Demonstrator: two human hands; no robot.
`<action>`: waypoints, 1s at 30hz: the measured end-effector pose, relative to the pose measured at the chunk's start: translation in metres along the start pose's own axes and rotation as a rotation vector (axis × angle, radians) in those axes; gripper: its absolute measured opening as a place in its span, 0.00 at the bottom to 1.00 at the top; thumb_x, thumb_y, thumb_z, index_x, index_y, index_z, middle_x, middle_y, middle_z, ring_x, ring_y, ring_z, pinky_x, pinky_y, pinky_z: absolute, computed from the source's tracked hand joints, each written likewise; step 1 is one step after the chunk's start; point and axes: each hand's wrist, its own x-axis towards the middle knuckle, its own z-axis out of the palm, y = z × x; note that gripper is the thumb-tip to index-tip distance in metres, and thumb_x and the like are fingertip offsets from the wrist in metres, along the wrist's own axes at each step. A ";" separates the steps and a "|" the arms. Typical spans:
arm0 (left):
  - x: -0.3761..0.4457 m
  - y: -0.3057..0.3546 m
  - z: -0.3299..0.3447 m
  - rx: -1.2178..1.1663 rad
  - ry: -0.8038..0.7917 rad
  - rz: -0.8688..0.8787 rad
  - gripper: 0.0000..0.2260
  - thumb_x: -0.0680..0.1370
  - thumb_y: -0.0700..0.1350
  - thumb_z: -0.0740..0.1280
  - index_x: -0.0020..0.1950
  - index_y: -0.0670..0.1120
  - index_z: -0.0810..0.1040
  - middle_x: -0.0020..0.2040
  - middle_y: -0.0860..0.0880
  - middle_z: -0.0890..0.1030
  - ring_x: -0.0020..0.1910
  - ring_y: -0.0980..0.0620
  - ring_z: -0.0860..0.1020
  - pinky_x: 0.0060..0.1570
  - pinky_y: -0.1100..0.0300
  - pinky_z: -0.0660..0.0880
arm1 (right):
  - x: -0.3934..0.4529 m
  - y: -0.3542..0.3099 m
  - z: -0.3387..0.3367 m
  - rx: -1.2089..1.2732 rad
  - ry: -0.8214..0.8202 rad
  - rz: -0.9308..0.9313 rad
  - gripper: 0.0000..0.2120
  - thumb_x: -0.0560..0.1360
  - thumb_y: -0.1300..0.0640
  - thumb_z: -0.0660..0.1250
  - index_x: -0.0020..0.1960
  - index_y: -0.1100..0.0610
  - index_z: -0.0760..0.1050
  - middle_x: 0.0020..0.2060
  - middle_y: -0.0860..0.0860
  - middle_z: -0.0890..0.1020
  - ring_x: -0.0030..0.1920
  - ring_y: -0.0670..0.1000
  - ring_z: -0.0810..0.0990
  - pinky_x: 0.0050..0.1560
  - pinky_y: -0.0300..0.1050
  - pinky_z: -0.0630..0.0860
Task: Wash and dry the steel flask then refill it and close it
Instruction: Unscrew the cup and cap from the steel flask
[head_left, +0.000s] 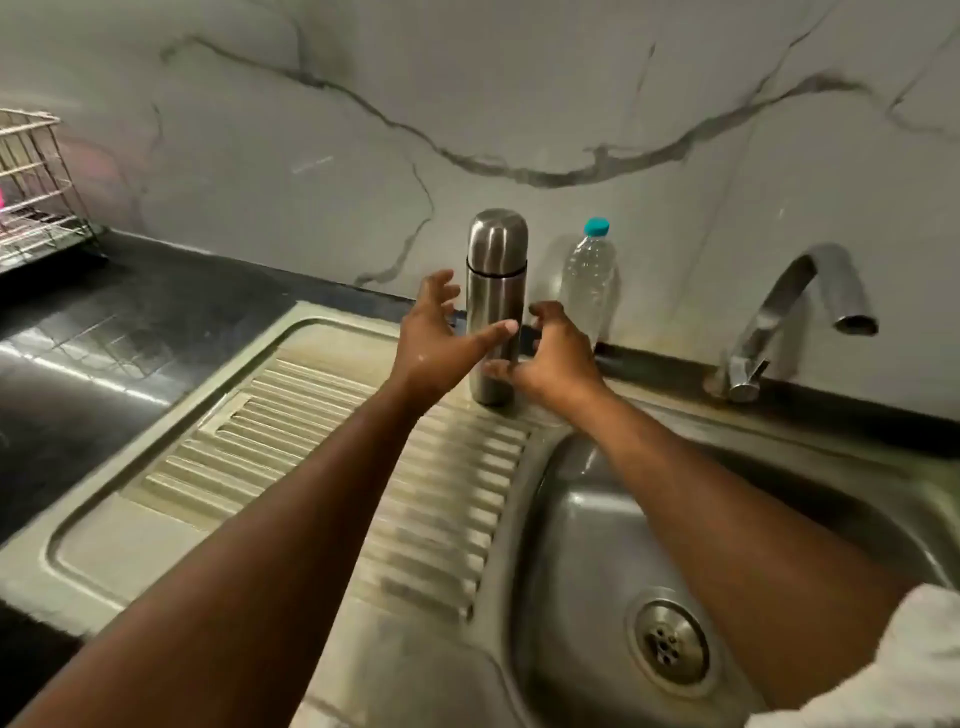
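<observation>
Head camera: a person's left hand and right hand flank the steel flask, fingers spread and loosely curved, thumbs brushing its body but gripping nothing. It stands upright and capped at the back of the sink's ribbed drainboard, near a clear water bottle. Whether washing lies ahead or behind cannot be judged; the tap runs dry. No readable lettering shows.

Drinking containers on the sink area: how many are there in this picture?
2. The steel flask stands upright at the back of the draining board, between the two hands. The plastic bottle with a teal cap stands to its right, against the wall. None seem hidden.
</observation>
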 end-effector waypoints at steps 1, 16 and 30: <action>0.003 -0.004 0.004 -0.012 0.004 0.032 0.45 0.69 0.55 0.84 0.80 0.51 0.64 0.75 0.48 0.74 0.71 0.51 0.74 0.69 0.53 0.74 | 0.005 0.004 0.005 0.032 -0.010 -0.002 0.45 0.66 0.46 0.83 0.75 0.51 0.63 0.69 0.53 0.75 0.67 0.56 0.77 0.66 0.55 0.77; -0.005 -0.021 0.017 -0.001 0.071 0.217 0.25 0.72 0.50 0.82 0.66 0.51 0.81 0.56 0.55 0.85 0.53 0.57 0.85 0.56 0.52 0.84 | -0.009 0.040 0.025 0.095 0.106 -0.190 0.32 0.68 0.44 0.82 0.66 0.51 0.75 0.59 0.47 0.84 0.57 0.49 0.83 0.60 0.53 0.81; -0.098 0.029 0.036 -0.028 -0.006 0.291 0.28 0.61 0.64 0.84 0.57 0.55 0.85 0.47 0.54 0.87 0.45 0.56 0.87 0.47 0.50 0.86 | -0.137 0.067 -0.029 0.095 0.271 -0.242 0.29 0.67 0.47 0.82 0.64 0.48 0.77 0.52 0.43 0.82 0.50 0.44 0.82 0.48 0.42 0.81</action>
